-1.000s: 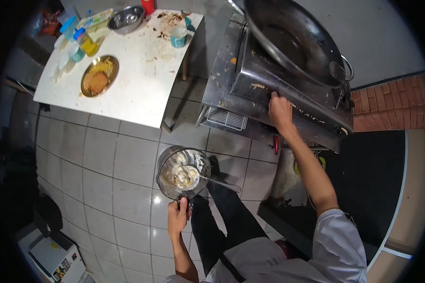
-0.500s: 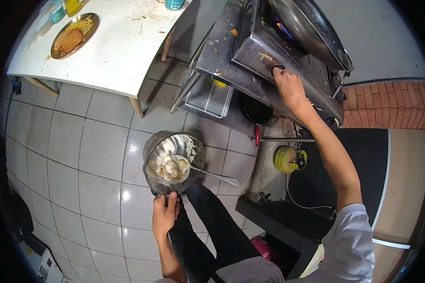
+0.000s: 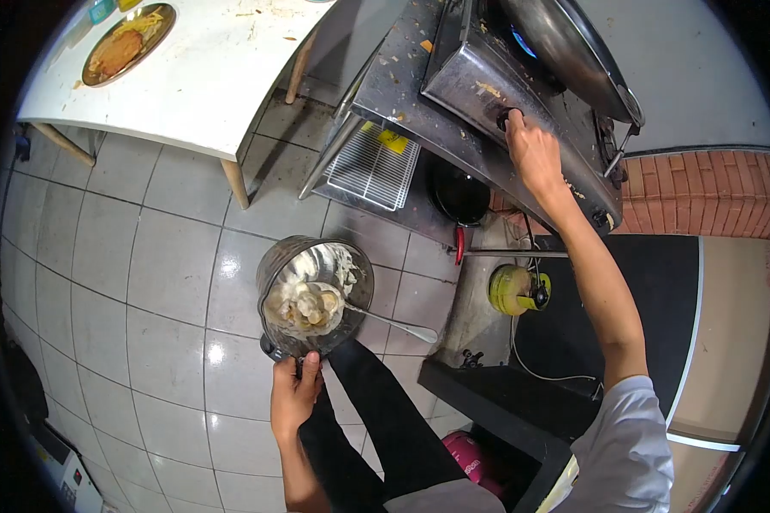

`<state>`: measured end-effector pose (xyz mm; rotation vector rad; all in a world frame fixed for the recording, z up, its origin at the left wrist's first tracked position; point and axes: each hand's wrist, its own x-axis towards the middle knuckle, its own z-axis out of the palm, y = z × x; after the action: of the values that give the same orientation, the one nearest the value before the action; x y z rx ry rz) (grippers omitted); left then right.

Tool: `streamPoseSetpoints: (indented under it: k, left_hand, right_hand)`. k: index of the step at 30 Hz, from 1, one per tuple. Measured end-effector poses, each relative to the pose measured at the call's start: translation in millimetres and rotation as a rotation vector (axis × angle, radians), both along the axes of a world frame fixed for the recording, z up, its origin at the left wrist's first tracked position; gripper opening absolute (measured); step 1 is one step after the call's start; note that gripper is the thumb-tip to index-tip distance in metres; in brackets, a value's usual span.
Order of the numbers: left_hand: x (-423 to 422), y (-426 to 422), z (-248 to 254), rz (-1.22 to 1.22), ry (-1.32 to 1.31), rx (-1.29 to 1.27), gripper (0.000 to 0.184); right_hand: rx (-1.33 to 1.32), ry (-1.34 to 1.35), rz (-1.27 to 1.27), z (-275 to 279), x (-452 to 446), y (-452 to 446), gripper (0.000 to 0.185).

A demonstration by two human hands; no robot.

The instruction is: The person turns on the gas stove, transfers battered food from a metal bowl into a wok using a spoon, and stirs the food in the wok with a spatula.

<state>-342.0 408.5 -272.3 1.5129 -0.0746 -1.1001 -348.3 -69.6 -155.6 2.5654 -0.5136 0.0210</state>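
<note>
My left hand is closed around the handle of a metal pot, held above the floor in front of my legs. A pale, lumpy mixture lies in the pot, with white smears up its inner wall. A metal spoon rests in it, its handle sticking out over the rim to the right. At the upper right, the fingers of my right hand grip a dark knob on the front of a gas stove. Blue flame shows under a large wok on the burner.
A white table at upper left carries an oval plate of food. Below the stove sit a wire rack and a black pan with a red handle. A green gas cylinder stands on the right, near a black bench.
The view has shifted slightly, so the table and plate sit higher and farther left. My right hand stays at the knob, and my left keeps its hold on the pot. The flame looks bluer.
</note>
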Motion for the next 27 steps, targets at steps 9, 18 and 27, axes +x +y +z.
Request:
streamPoseSetpoints:
  k: [9,18,27]
  left_hand:
    - [-5,-5,-7,0.022,0.009,0.025,0.045]
    - [-11,-7,-10,0.094,0.043,0.003,0.043]
    - [-13,-5,-18,0.035,0.043,0.020,0.041]
  right_hand:
    - [0.085,-0.200,0.005,-2,3,10,0.020]
    - [0.087,-0.297,0.023,-6,11,20,0.025]
    - [0.077,-0.354,-0.024,-16,15,13,0.025]
